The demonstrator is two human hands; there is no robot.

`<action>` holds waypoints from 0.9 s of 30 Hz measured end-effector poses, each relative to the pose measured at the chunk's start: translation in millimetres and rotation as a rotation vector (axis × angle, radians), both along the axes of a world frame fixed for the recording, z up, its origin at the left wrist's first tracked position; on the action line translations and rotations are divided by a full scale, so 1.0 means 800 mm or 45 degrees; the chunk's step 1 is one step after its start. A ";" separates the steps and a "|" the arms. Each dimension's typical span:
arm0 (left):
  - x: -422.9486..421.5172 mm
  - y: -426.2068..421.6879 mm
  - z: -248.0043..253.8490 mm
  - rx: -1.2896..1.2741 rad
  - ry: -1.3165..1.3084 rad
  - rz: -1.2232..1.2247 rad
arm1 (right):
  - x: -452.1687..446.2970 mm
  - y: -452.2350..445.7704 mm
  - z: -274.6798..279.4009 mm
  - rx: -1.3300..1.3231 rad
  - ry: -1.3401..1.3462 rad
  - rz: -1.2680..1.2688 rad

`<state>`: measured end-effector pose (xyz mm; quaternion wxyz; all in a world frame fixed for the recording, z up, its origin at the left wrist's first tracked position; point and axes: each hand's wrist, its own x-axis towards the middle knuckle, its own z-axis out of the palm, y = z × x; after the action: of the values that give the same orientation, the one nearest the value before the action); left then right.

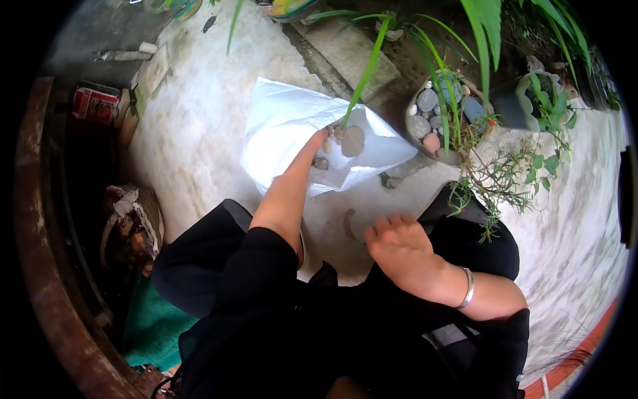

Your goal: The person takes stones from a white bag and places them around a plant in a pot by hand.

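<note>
An open white bag (279, 133) lies on the pale concrete floor, with a round flat grey-brown stone (353, 141) and several smaller stones (321, 163) inside. My left hand (320, 138) reaches into the bag's mouth beside the stones; its fingers are mostly hidden, so its hold cannot be made out. Over my right knee, apart from the bag, my right hand (399, 249) is raised with its fingers curled; anything inside them is hidden. A silver bracelet (468, 288) circles that wrist.
At the upper right stands a pot of grey and pink stones (425, 100) with long green leaves. Another planter (522, 106) and trailing plants are beside it. On the left are a brown wooden edge (34, 219), a red box (97, 104) and a bundle (136, 223).
</note>
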<state>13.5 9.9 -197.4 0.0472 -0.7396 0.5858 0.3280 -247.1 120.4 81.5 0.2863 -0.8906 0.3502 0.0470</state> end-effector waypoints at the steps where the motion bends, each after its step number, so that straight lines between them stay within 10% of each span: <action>1: 0.000 -0.001 -0.004 0.003 -0.021 -0.012 | 0.001 0.000 0.000 0.000 0.005 -0.014; 15: -0.019 -0.010 0.024 -0.111 0.168 -0.015 | 0.004 -0.019 -0.001 0.267 0.441 -0.043; 19: -0.063 -0.013 0.139 -0.013 0.086 -0.327 | -0.027 -0.036 -0.009 0.278 0.609 -0.231; 27: -0.148 0.002 0.267 0.314 1.494 -0.016 | -0.073 -0.048 0.000 0.139 0.724 -0.590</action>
<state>-104.7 11.7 16.3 -0.1967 -0.4205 0.4759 0.7470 -305.7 82.2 81.3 0.2277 -0.7226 0.6049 0.2451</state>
